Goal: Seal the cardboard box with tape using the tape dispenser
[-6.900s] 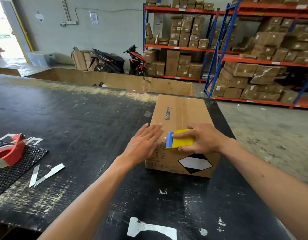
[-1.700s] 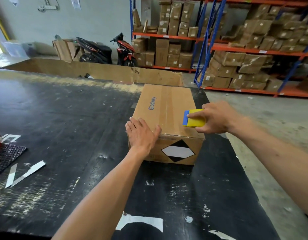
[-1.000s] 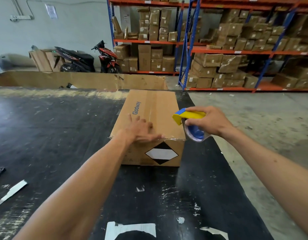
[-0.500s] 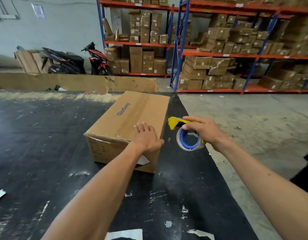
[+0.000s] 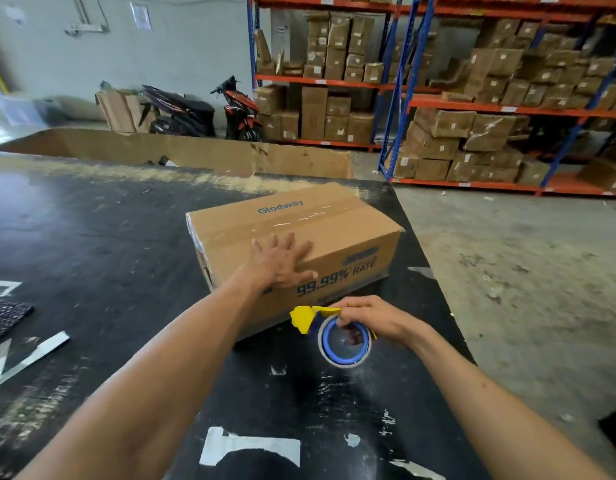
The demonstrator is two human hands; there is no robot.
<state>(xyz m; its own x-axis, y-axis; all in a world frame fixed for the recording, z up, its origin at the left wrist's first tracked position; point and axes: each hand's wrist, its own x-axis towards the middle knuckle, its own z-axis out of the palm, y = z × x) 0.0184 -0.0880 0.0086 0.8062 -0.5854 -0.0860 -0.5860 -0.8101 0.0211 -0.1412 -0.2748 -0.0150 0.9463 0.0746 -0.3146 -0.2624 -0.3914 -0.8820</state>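
Observation:
A brown cardboard box (image 5: 320,223) printed "Glodway" lies on the black table (image 5: 92,244), its long printed side facing me. Clear tape runs along the seam on its top. My left hand (image 5: 282,261) rests flat on the box's near top edge, fingers spread. My right hand (image 5: 372,317) grips a yellow and blue tape dispenser (image 5: 334,332) with a roll of clear tape, held low in front of the box's near side, just above the table.
Paper strips (image 5: 26,355) and a dark mesh mat (image 5: 5,315) lie at the table's left. A torn label (image 5: 247,452) is stuck near the front edge. The table's right edge drops to concrete floor (image 5: 524,271). Shelving with boxes (image 5: 473,126) stands behind.
The box has been turned so its long printed side faces me. My left hand stayed on it. My right hand brought the dispenser down and nearer, in front of the box.

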